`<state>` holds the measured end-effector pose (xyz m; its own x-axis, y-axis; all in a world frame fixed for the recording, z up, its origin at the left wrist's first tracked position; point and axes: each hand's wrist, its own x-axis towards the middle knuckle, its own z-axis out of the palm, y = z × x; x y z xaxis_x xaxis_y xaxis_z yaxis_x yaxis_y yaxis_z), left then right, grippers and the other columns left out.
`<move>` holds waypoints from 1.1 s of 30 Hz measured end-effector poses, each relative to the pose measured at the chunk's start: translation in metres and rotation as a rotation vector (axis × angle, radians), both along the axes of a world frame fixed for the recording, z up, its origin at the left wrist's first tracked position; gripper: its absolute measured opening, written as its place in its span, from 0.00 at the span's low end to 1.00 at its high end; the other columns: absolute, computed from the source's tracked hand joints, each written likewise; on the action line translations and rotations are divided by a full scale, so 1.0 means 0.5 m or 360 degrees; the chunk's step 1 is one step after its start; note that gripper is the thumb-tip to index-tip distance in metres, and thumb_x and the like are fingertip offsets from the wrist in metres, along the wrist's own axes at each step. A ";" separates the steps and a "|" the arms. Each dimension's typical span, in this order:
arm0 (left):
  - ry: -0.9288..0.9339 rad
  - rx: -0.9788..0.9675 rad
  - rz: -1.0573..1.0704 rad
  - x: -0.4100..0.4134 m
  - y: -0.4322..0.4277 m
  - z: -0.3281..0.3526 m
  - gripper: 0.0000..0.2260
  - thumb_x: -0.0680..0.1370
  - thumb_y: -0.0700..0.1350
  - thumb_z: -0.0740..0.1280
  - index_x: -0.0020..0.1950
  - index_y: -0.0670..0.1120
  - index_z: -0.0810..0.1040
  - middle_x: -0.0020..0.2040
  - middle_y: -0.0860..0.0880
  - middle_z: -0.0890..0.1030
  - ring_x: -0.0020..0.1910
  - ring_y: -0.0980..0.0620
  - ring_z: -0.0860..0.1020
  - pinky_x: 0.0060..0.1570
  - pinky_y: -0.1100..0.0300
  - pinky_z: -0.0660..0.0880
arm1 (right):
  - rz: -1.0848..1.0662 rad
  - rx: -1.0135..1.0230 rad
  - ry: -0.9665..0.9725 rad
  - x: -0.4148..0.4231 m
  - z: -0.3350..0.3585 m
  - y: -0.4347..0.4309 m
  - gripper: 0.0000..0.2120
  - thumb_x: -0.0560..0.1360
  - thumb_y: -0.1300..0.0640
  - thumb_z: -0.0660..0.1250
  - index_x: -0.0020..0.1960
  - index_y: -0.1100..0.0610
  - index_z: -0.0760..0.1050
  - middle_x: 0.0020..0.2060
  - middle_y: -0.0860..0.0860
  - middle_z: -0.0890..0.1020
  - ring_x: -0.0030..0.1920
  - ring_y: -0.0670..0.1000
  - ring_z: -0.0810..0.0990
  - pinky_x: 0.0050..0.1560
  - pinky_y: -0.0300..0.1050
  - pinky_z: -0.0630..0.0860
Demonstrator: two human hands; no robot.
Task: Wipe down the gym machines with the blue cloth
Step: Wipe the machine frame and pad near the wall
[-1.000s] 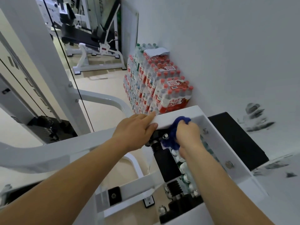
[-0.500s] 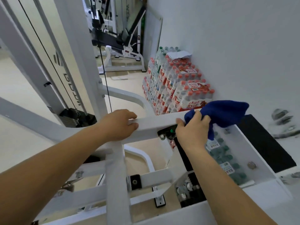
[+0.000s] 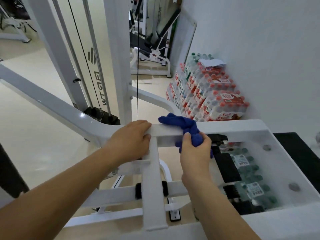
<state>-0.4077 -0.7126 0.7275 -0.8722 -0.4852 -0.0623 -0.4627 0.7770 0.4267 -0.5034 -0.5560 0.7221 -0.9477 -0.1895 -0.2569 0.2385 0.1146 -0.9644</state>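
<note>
Bunched blue cloth (image 3: 186,129) draped over white crossbar (image 3: 166,131)

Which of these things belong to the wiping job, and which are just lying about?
In the job:
blue cloth, draped over the white frame bar
right hand, gripping the cloth
left hand, holding the bar

Lying about:
water bottle packs stacked by the wall
paper on top of them
green-capped bottles under the frame
</note>
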 end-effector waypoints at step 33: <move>0.0004 -0.0359 0.0121 0.123 0.169 -0.008 0.25 0.84 0.56 0.56 0.80 0.51 0.63 0.80 0.51 0.64 0.80 0.50 0.59 0.81 0.51 0.48 | 0.1431 0.0294 0.0234 0.000 -0.010 0.076 0.04 0.80 0.50 0.69 0.52 0.49 0.81 0.46 0.46 0.85 0.47 0.48 0.84 0.47 0.45 0.83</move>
<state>-0.3462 -0.6281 0.7236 -0.8326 -0.5509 0.0569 -0.5228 0.8157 0.2475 -0.5034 -0.5183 0.7173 -0.4896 -0.8368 -0.2452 -0.1378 0.3519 -0.9258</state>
